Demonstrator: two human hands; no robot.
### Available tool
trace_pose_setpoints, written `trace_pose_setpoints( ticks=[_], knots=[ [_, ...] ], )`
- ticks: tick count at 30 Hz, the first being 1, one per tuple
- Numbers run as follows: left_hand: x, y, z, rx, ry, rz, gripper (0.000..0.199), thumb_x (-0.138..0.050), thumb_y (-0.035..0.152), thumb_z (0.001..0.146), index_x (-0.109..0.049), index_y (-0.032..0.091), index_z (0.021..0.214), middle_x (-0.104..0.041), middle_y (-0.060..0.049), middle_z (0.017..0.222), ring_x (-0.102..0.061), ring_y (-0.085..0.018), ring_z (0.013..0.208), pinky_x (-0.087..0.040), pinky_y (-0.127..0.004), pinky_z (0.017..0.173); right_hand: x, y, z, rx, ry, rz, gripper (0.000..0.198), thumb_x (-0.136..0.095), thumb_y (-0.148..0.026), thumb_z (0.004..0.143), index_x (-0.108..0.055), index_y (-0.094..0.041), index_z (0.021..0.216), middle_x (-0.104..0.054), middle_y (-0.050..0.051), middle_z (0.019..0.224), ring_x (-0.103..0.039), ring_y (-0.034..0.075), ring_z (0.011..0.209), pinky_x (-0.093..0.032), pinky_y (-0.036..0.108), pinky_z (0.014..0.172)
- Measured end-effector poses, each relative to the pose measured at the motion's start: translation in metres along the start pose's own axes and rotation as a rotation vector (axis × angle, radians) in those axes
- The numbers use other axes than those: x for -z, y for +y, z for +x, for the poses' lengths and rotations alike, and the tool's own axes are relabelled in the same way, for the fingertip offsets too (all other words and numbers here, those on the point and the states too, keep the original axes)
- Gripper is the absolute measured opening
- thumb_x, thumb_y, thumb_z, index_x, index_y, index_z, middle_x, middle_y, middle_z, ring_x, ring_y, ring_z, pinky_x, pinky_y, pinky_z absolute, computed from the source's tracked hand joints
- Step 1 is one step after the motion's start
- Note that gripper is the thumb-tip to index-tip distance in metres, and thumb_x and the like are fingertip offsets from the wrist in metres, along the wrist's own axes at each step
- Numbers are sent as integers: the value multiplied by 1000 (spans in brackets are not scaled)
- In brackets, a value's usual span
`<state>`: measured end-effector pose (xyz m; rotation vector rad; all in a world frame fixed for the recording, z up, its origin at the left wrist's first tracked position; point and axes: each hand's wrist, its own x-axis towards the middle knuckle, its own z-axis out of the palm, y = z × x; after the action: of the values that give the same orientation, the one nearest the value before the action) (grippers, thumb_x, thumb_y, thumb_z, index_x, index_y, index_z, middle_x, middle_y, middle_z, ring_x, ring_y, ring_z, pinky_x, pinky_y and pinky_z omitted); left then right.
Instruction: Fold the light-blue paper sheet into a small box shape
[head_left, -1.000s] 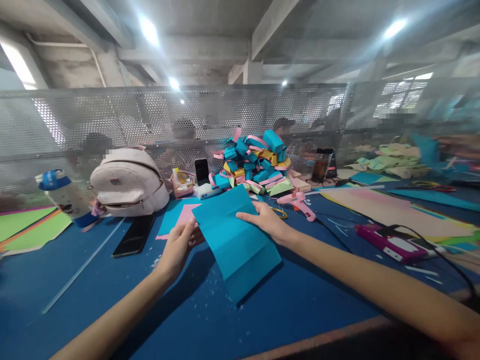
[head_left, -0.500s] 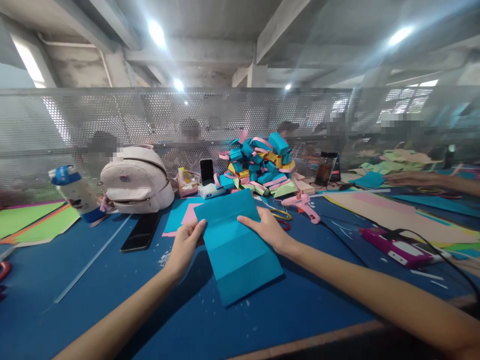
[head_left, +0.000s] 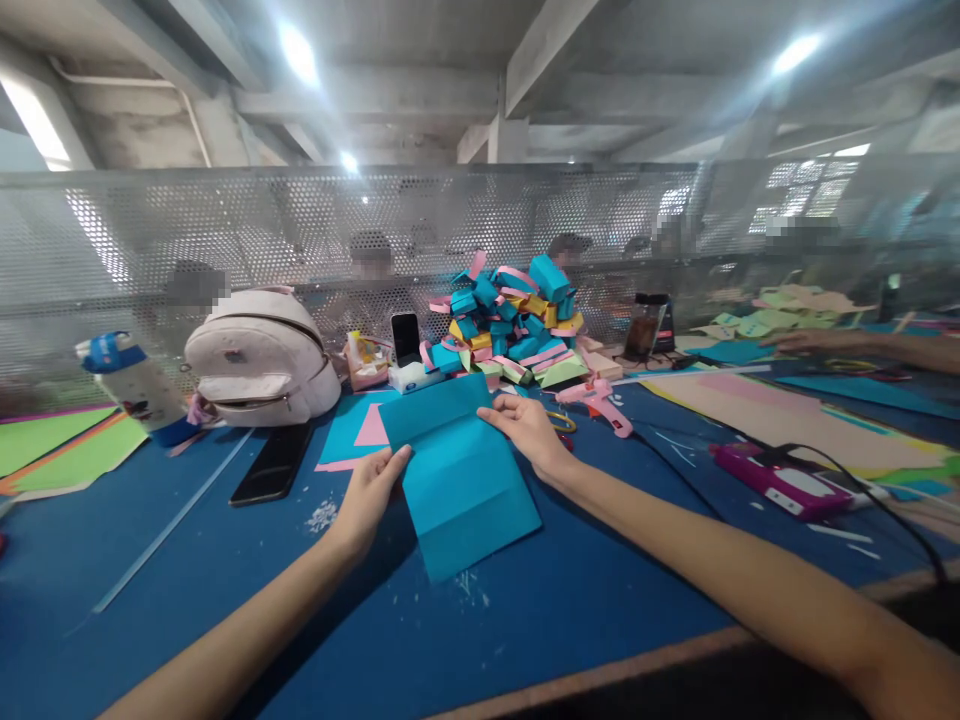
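Between my hands a sheet of blue paper (head_left: 465, 470) is held up at a tilt over the blue tabletop, with several fold creases running across it. My left hand (head_left: 373, 485) pinches its left edge, thumb on top and the other fingers partly hidden behind. On the upper right edge, my right hand (head_left: 529, 430) grips the sheet between thumb and fingers. Behind it lie more blue and pink sheets (head_left: 370, 427). A pink glue gun (head_left: 598, 402) rests to the right of my right hand, beside yellow-handled scissors (head_left: 562, 422) that are partly hidden.
A heap of folded paper pieces (head_left: 517, 325) stands at the back. To the left are a white backpack (head_left: 259, 360), a black phone (head_left: 271, 465) and a bottle (head_left: 139, 390). A purple-and-white device (head_left: 784, 480) with a cable lies right. Another person's hand (head_left: 814, 343) reaches in there.
My right thumb has drawn back to the sheet's edge, and my right hand's fingers now show above it. The sheet's lower end has risen slightly. The view has shifted a little.
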<state>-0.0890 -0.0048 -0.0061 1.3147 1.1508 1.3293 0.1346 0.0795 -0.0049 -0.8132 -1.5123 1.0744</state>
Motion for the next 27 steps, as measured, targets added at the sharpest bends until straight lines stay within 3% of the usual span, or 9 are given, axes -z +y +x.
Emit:
trace_pose_setpoints(
  ticks=[6, 10, 16, 23, 27],
  knots=[
    [0, -3, 1, 75, -102, 20, 50, -75, 57, 69, -45, 20, 56, -36, 8, 48, -27, -7, 42, -20, -23, 42, 9, 12, 3, -3, -47, -37, 41, -72, -56, 71, -59, -18, 67, -45, -4, 55, -41, 10, 48, -37, 25, 48],
    [3, -9, 5, 106, -186, 44, 48, -76, 54, 69, -47, 19, 54, -35, 8, 47, -25, -6, 41, -19, -23, 43, 13, 18, 6, -22, -60, -50, 47, -78, -55, 65, -48, -19, 56, -38, -6, 49, -39, 9, 47, -35, 24, 46],
    [9, -11, 10, 91, -203, 71, 50, -76, 50, 72, -42, 20, 52, -30, 8, 48, -21, -7, 43, -15, -25, 44, 16, 24, 11, -55, -49, -36, 46, -69, -61, 71, -58, -18, 60, -49, -2, 52, -48, 13, 50, -43, 26, 47],
    [16, -17, 14, 105, -223, 84, 56, -76, 53, 71, -36, 21, 48, -25, 8, 46, -14, -6, 42, -10, -27, 45, 18, 29, 11, -66, -47, -21, 41, -70, -58, 71, -70, -17, 75, -55, -2, 56, -52, 14, 52, -47, 27, 50],
    [18, -18, 15, 130, -234, 73, 53, -77, 52, 71, -40, 20, 50, -28, 9, 44, -17, -5, 39, -11, -24, 42, 18, 29, 11, -80, -81, -14, 40, -74, -55, 67, -70, -16, 77, -60, 0, 62, -53, 12, 53, -48, 26, 51]
  ],
)
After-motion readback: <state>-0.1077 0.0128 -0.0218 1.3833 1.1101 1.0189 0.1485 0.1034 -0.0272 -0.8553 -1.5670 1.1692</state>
